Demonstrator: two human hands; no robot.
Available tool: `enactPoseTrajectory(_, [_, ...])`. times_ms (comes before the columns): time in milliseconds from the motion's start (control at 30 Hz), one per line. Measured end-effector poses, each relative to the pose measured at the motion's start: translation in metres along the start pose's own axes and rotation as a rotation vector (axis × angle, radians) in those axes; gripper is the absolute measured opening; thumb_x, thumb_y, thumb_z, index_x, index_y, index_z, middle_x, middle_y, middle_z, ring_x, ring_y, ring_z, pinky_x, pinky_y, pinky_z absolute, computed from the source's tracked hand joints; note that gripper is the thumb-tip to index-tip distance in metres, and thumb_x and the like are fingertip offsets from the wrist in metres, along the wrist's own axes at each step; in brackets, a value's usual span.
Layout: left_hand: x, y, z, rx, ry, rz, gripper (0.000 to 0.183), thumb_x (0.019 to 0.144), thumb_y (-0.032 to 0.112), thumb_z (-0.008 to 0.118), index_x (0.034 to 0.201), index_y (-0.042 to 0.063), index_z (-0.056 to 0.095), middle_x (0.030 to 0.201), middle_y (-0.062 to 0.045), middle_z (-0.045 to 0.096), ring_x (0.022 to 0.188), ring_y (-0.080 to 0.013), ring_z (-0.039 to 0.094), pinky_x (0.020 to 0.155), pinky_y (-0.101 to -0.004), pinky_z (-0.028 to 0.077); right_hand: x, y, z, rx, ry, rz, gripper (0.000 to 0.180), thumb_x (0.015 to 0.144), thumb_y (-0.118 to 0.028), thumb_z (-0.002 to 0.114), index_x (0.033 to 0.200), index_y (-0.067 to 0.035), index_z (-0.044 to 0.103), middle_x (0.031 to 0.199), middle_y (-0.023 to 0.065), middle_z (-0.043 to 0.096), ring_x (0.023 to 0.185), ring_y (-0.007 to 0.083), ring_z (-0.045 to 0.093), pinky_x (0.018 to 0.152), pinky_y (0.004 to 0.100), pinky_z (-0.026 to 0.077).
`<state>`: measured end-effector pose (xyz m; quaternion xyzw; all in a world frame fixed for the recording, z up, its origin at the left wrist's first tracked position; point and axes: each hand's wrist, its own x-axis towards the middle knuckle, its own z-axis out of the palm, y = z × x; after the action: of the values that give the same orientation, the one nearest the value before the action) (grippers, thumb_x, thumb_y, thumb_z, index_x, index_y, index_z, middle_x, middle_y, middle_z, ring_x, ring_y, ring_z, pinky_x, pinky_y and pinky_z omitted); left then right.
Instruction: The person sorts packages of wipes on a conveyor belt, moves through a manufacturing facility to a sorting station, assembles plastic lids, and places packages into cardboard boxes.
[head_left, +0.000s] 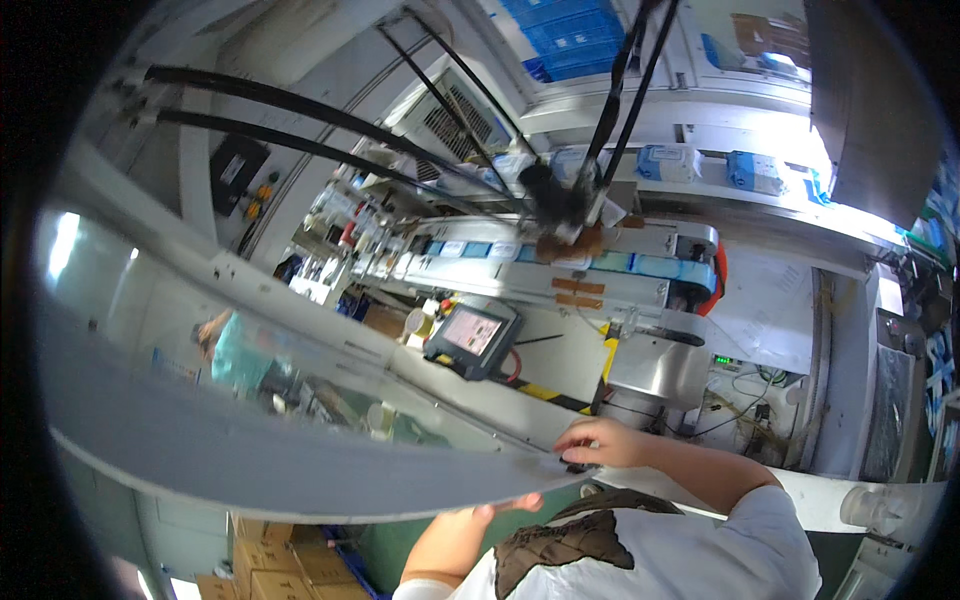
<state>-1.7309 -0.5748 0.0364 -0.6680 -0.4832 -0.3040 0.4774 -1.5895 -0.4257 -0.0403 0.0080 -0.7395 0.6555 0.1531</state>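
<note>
My right hand (600, 442) lies with bent fingers on a small black fitting (576, 466) at the edge of a white-framed machine door (315, 465) with a transparent pane. Below the door's lower edge, my left hand (517, 505) is partly hidden behind it; some fingertips show. Beyond the door, inside the enclosure, a delta robot's dark head (555, 199) hangs on black rods above a conveyor (480, 249) that carries blue and white items. A touch-screen control panel (471, 331) stands on the near side of the conveyor.
Soft blue and white packs (669, 163) stand in a row along the far side. Cables and a small device with a green display (726, 361) lie at the right. A metal cover (660, 367) stands below the conveyor's end. Cardboard boxes (277, 562) are stacked at the lower left.
</note>
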Motion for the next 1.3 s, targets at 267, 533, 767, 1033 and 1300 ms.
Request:
enactPoseTrajectory(267, [0.015, -0.010, 0.006, -0.103, 0.348, -0.082, 0.060, 0.068, 0.052, 0.061, 0.122, 0.029, 0.045, 0.129, -0.007, 0.034, 0.120, -0.0279, 0.032, 0.100, -0.0448, 0.028, -0.009, -0.002, 0.087, 0.212, 0.215, 0.104, 0.037, 0.092, -0.023, 0.033, 0.118, -0.003, 0.052, 0.113, 0.0123, 0.051, 0.107, 0.0227, 0.050, 0.092, 0.0327, 0.039])
enactPoseTrajectory(533, [-0.026, -0.007, -0.104, -0.318, 0.471, 0.022, 0.064, 0.069, 0.046, 0.062, 0.123, 0.018, 0.043, 0.127, -0.012, 0.036, 0.117, -0.0321, 0.035, 0.099, -0.0500, 0.031, -0.030, -0.023, 0.203, 0.121, 0.056, -0.087, 0.061, 0.094, -0.048, 0.021, 0.136, -0.006, 0.033, 0.133, 0.0122, 0.033, 0.125, 0.0251, 0.032, 0.105, 0.0359, 0.024])
enactPoseTrajectory(767, [-0.142, -0.034, -0.311, -0.286, 0.298, -0.143, 0.060, 0.073, 0.045, 0.061, 0.122, 0.016, 0.045, 0.122, -0.013, 0.044, 0.113, -0.0305, 0.042, 0.099, -0.0466, 0.032, 0.018, -0.050, 0.326, -0.231, -0.361, -0.288, 0.062, 0.086, -0.032, 0.056, 0.139, -0.014, 0.029, 0.132, 0.0149, 0.036, 0.121, 0.0278, 0.038, 0.099, 0.0391, 0.035])
enactPoseTrajectory(1033, [-0.185, -0.058, -0.462, 0.032, 0.440, -1.340, 0.036, 0.091, 0.013, 0.051, 0.122, -0.001, 0.040, 0.113, -0.014, 0.053, 0.096, -0.0196, 0.053, 0.083, -0.0317, 0.044, 0.284, -0.022, 0.322, -0.013, 0.190, -0.219, 0.037, 0.080, -0.020, 0.065, 0.112, -0.004, 0.055, 0.093, 0.0061, 0.062, 0.086, 0.0136, 0.059, 0.077, 0.0285, 0.048])
enactPoseTrajectory(1300, [-0.270, -0.178, -0.511, 0.351, 0.725, -1.243, 0.045, 0.097, 0.027, 0.042, 0.127, -0.005, 0.035, 0.121, -0.019, 0.047, 0.103, -0.0229, 0.048, 0.091, -0.0325, 0.039, 0.562, -0.089, 0.234, -0.116, 0.882, -0.436, 0.032, 0.071, -0.014, 0.068, 0.100, -0.004, 0.060, 0.082, 0.0100, 0.064, 0.076, 0.0202, 0.063, 0.069, 0.0307, 0.049])
